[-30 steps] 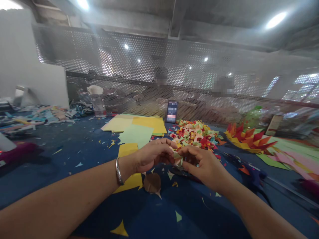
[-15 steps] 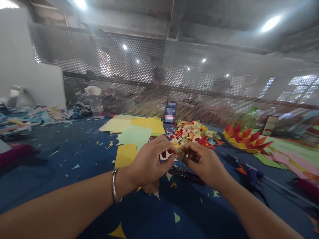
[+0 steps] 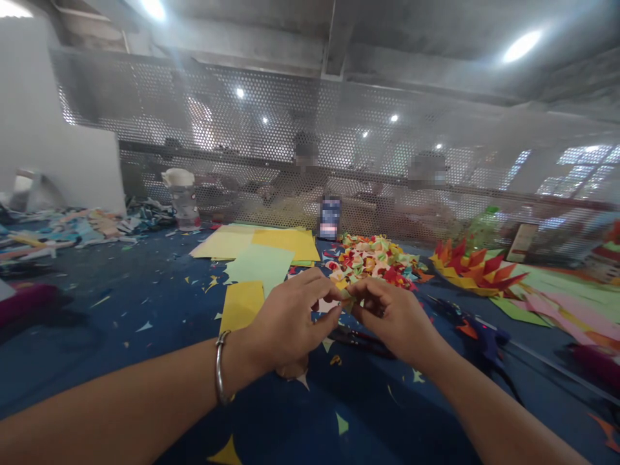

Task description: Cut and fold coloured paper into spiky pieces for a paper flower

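Between both hands is a small pale green piece of folded paper (image 3: 347,300). My left hand (image 3: 295,316) pinches its left side with thumb and fingertips. On the other side my right hand (image 3: 390,316) pinches it too, fingers curled. The fingers partly cover the paper, so its exact shape is hard to make out. Just beyond lies a heap of small coloured paper flowers (image 3: 375,258). Below the hands, dark scissors (image 3: 363,341) lie on the blue tabletop (image 3: 368,413), partly hidden by my right hand.
Yellow and pale green paper sheets (image 3: 261,261) lie ahead on the left. To the right are a glue gun (image 3: 487,339), a red and yellow paper flower (image 3: 477,271) and a green bottle (image 3: 484,229). A phone (image 3: 330,218) stands before a perforated screen (image 3: 261,161), with people behind. Paper scraps (image 3: 342,423) are scattered about.
The whole view has shifted very slightly. Both hands keep their pinch on the pale green paper, with only small finger movement.
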A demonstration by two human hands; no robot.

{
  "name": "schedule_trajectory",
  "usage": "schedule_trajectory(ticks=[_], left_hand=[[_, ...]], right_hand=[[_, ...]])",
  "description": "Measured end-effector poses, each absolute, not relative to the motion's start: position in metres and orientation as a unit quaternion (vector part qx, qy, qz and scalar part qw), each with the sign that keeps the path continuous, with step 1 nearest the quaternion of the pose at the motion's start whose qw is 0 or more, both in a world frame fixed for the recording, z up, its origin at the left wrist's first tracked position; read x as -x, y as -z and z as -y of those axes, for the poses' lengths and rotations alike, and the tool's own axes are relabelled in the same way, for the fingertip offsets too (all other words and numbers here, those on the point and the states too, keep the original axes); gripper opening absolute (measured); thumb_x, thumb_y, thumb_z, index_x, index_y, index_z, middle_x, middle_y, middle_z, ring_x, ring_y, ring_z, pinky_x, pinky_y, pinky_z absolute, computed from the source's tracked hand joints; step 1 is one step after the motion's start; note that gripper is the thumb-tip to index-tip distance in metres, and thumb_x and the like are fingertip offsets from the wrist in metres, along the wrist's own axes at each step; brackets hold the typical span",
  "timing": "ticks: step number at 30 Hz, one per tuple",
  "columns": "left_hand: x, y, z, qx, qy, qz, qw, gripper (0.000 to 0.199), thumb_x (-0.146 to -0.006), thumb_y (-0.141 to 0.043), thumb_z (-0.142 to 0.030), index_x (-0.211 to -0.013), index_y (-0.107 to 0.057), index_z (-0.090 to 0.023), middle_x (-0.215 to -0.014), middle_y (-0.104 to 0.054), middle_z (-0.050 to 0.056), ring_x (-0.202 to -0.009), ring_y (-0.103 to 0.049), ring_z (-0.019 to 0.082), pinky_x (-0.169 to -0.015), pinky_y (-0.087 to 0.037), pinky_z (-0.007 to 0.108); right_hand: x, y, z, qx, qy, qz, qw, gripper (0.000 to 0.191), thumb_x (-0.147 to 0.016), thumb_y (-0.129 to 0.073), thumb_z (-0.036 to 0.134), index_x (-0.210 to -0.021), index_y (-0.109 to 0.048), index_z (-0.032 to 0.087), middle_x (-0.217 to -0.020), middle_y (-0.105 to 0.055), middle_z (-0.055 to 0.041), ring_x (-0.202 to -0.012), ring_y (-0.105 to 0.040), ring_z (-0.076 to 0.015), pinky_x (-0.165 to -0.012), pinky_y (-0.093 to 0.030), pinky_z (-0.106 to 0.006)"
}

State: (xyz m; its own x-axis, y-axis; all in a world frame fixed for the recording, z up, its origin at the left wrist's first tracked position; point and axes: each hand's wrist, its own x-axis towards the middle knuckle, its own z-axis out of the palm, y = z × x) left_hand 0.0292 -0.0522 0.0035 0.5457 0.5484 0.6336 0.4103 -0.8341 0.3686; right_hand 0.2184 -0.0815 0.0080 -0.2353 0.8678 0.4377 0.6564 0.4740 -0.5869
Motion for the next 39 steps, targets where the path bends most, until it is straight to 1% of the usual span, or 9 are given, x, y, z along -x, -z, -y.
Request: schedule_trajectory(ticks=[8, 15, 24, 29, 34, 39], left_hand=[[-0.0293, -0.0025, 0.0514, -0.876, -0.39, -0.274, 0.074, 0.01, -0.081, -0.052, -0.025, -0.087, -0.058, -0.019, -0.086, -0.056, 0.003, -0.078, -0.052, 0.016, -0.065, -0.04, 0.029], [-0.0294, -0.0012, 0.0513, -0.877, -0.389, -0.272, 0.075, 0.01, -0.082, -0.051, -0.025, -0.087, -0.058, -0.019, -0.085, -0.056, 0.003, -0.078, -0.052, 0.017, -0.066, -0.04, 0.029], [-0.0304, 0.0015, 0.0486, -0.872, -0.392, -0.276, 0.094, 0.009, -0.079, -0.054, -0.026, -0.085, -0.058, -0.02, -0.084, -0.056, 0.003, -0.074, -0.051, 0.016, -0.063, -0.04, 0.029], [-0.0301, 0.0009, 0.0481, -0.87, -0.391, -0.282, 0.103, 0.012, -0.08, -0.053, -0.029, -0.085, -0.059, -0.02, -0.079, -0.055, 0.002, -0.073, -0.051, 0.016, -0.063, -0.039, 0.03], [-0.0297, -0.0009, 0.0484, -0.867, -0.393, -0.284, 0.117, 0.009, -0.079, -0.054, -0.024, -0.085, -0.059, -0.02, -0.078, -0.055, 0.001, -0.071, -0.05, 0.015, -0.06, -0.039, 0.028], [-0.0289, -0.0008, 0.0491, -0.866, -0.391, -0.288, 0.117, 0.01, -0.079, -0.054, -0.026, -0.086, -0.058, -0.02, -0.078, -0.054, 0.001, -0.067, -0.049, 0.014, -0.058, -0.039, 0.027]], right_hand=[[-0.2184, -0.0064, 0.0817, 0.498, -0.14, 0.774, 0.365, 0.008, -0.08, -0.053, 0.018, -0.087, -0.056, 0.019, -0.073, -0.056, 0.0004, -0.058, -0.045, -0.0112, -0.053, -0.038, -0.024], [-0.2168, -0.0073, 0.0802, 0.497, -0.145, 0.773, 0.366, 0.009, -0.079, -0.052, 0.017, -0.086, -0.057, 0.019, -0.074, -0.057, 0.0, -0.058, -0.046, -0.0109, -0.053, -0.038, -0.025], [-0.2157, -0.0085, 0.0826, 0.494, -0.143, 0.774, 0.37, 0.009, -0.078, -0.051, 0.016, -0.084, -0.057, 0.02, -0.074, -0.058, -0.0005, -0.059, -0.048, -0.0114, -0.054, -0.039, -0.026], [-0.2147, -0.0087, 0.083, 0.488, -0.149, 0.776, 0.37, 0.01, -0.078, -0.052, 0.016, -0.085, -0.058, 0.02, -0.074, -0.06, -0.0004, -0.059, -0.049, -0.0112, -0.054, -0.041, -0.025], [-0.215, -0.007, 0.0824, 0.484, -0.143, 0.782, 0.367, 0.011, -0.078, -0.052, 0.014, -0.085, -0.058, 0.02, -0.078, -0.061, -0.001, -0.064, -0.053, -0.0124, -0.057, -0.042, -0.025], [-0.2161, -0.0059, 0.0816, 0.485, -0.135, 0.781, 0.37, 0.01, -0.078, -0.053, 0.015, -0.084, -0.058, 0.02, -0.076, -0.062, -0.0002, -0.06, -0.051, -0.0118, -0.056, -0.041, -0.025]])
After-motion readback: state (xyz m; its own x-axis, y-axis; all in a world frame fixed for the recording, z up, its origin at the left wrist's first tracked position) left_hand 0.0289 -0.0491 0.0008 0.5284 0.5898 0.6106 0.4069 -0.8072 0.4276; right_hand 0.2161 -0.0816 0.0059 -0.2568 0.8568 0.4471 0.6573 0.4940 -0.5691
